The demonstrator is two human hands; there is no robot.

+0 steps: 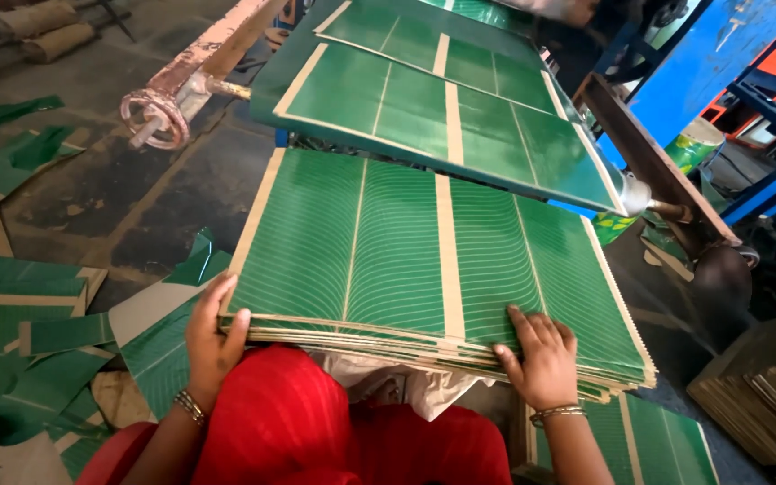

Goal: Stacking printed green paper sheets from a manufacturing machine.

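Red cloth [307, 431] over the person's lap fills the bottom of the view; both forearms rise from it, each with a metal bangle at the wrist.

Left hand [211, 339]: clasped on the near-left corner of the stack of green printed sheets [424, 251], thumb over the top sheet, fingers curled under the edge. Closed grip on the stack.

Right hand [541, 359]: lies flat on the top sheet near the near-right edge, fingers spread and pressing down, palm open. Not wrapped round anything; whether the thumb hooks the edge cannot be told.

Relation: the stack lies directly ahead of both hands and runs away from the body. Its near edge crosses the lap from left to right, with the hands at either end of that edge, well apart. Tan bands run along the sheets away from the person, the broad middle one between the two hands. Neither hand is clearly nearer; the left has the firmer hold. The stack's right corner overhangs, edges slightly fanned.

Beyond: another green sheet [442, 108] comes off the machine above the far end of the stack, overlapping it. A rusty metal roller arm [195, 81] lies at upper left, a brown steel bar [648, 162] at right.

Room: dark concrete floor [136, 189], littered at left with green and tan offcuts [29, 305]. Blue frame [729, 54] upper right. More stacked sheets [666, 440] lower right, beside a pile of brown board [765, 395].
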